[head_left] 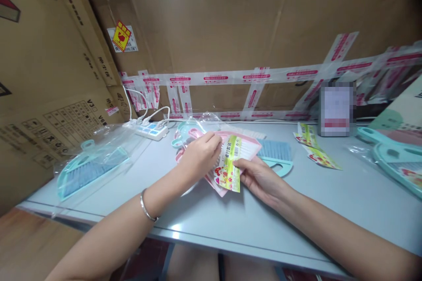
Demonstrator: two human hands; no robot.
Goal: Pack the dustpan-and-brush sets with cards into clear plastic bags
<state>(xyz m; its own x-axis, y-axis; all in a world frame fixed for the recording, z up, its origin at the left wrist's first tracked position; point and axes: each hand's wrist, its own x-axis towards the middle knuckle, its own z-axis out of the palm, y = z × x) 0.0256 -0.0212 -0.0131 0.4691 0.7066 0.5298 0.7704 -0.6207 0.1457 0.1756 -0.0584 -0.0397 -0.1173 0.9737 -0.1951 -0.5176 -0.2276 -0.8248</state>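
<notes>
Over the middle of the table, a pink dustpan and brush set (252, 142) lies tilted between my hands. A yellow-green printed label card (232, 171) rests across its front. My right hand (260, 178) pinches the card's right edge and the pink dustpan's edge, thumb in front and fingers behind. My left hand (203, 151) is closed at the set's upper left side; its fingertips hide whatever they pinch. Behind the set lies a mint dustpan with a blue-bristled brush (275, 151), partly covered. Clear plastic film shows beyond my left hand.
A bagged mint dustpan set (94, 171) lies at left, and more mint dustpans (395, 158) at right. Loose label cards (318, 151) lie near a propped phone (336, 109). A power strip (151, 130) with cables stands at the back, before a large cardboard box (211, 26).
</notes>
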